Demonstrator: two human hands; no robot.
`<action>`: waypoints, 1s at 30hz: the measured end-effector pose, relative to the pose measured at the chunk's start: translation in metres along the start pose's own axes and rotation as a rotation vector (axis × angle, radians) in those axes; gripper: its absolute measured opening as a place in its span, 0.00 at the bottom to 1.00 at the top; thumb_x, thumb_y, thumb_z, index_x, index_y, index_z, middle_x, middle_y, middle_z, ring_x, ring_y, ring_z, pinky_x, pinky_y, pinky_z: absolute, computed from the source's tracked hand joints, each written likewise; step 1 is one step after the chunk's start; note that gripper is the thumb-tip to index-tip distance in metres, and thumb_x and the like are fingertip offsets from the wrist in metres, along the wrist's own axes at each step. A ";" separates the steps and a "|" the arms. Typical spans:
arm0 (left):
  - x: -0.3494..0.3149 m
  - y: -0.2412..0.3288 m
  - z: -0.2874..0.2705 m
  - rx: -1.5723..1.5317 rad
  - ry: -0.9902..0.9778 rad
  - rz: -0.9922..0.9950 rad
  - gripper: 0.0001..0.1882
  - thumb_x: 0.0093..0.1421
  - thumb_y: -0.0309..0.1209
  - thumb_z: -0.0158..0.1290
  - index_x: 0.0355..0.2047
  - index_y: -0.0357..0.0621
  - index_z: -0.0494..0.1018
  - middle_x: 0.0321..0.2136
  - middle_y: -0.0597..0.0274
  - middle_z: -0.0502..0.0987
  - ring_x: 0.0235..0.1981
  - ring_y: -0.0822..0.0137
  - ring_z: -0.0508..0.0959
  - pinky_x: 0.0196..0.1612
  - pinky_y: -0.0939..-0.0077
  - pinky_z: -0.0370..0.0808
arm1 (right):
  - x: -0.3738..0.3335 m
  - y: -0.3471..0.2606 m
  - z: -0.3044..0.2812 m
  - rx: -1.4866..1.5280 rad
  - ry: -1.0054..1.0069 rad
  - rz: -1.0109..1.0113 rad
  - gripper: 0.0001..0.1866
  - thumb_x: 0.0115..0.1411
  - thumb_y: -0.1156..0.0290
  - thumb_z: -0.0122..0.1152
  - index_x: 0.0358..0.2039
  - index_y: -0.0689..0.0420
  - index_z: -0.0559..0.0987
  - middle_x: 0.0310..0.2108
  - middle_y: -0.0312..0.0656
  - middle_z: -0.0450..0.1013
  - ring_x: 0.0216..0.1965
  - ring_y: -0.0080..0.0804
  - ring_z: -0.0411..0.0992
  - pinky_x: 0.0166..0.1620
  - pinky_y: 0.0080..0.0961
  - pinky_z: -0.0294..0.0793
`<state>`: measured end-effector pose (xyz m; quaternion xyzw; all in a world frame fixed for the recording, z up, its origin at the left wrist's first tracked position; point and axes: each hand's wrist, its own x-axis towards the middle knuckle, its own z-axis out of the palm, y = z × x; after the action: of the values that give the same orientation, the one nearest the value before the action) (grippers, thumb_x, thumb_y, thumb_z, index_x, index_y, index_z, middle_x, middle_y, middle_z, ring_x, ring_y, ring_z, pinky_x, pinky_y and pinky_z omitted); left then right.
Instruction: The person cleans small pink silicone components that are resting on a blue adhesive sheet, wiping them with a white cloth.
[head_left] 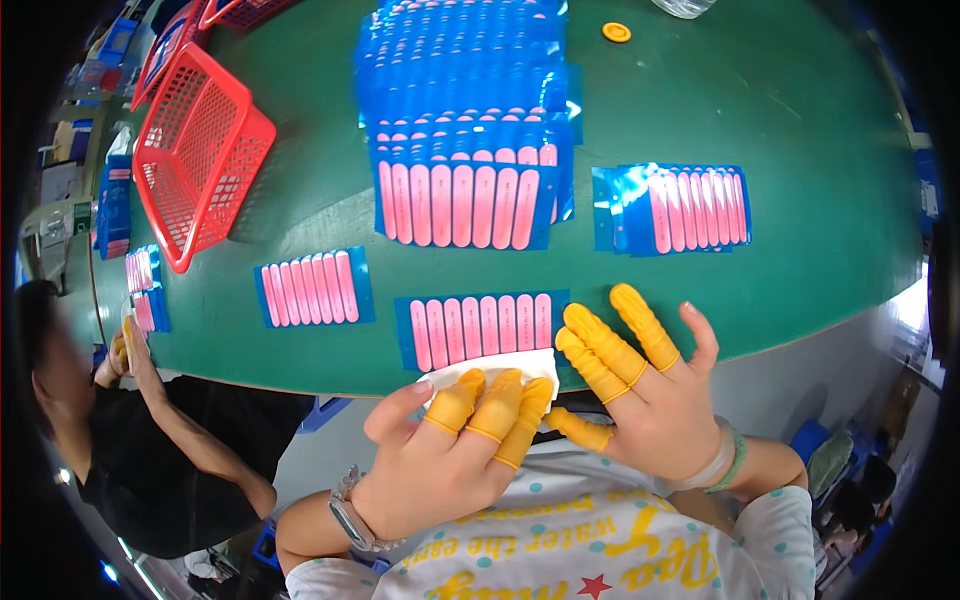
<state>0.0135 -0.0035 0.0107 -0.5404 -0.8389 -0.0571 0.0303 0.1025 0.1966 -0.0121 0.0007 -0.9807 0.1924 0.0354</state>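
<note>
At tbl (pixel 815 250) edge: L hand (pixel 440 455) on wht cloth (pixel 528 366); open room far R.

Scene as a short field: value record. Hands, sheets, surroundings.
left hand: bent fingers over white cloth; yellow finger covers
right hand: fingers spread beside cloth; yellow covers, little finger bare
nearest sheet: blue with pink strips, cloth at near edge
other sheets: large pile beyond it, smaller stack right, single-looking sheet left
basket: red, far left
table: green
co-worker: left side
</note>
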 end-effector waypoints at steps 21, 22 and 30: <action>-0.037 -0.072 0.042 0.169 0.667 -0.463 0.11 0.63 0.18 0.53 0.45 0.34 0.79 0.45 0.51 0.78 0.44 0.58 0.77 0.48 0.71 0.72 | 0.008 0.008 0.004 0.058 0.079 -0.058 0.29 0.53 0.45 0.67 0.47 0.52 0.83 0.52 0.39 0.78 0.60 0.44 0.70 0.65 0.50 0.43; -0.033 -0.071 0.042 0.168 0.667 -0.466 0.11 0.63 0.18 0.53 0.45 0.34 0.79 0.45 0.51 0.78 0.44 0.58 0.77 0.48 0.71 0.72 | 0.008 0.007 0.004 0.057 0.076 -0.059 0.29 0.53 0.45 0.67 0.47 0.52 0.83 0.52 0.39 0.78 0.60 0.44 0.70 0.65 0.50 0.43; -0.031 -0.070 0.045 0.115 0.646 -0.506 0.10 0.64 0.20 0.53 0.44 0.36 0.80 0.44 0.53 0.78 0.43 0.60 0.77 0.47 0.72 0.70 | 0.008 0.013 0.002 0.078 0.082 -0.057 0.25 0.55 0.47 0.66 0.47 0.51 0.83 0.51 0.38 0.78 0.60 0.45 0.70 0.65 0.46 0.43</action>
<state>-0.0366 -0.0545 -0.0422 -0.2687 -0.8946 -0.1825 0.3069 0.0939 0.2076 -0.0182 0.0222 -0.9698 0.2290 0.0812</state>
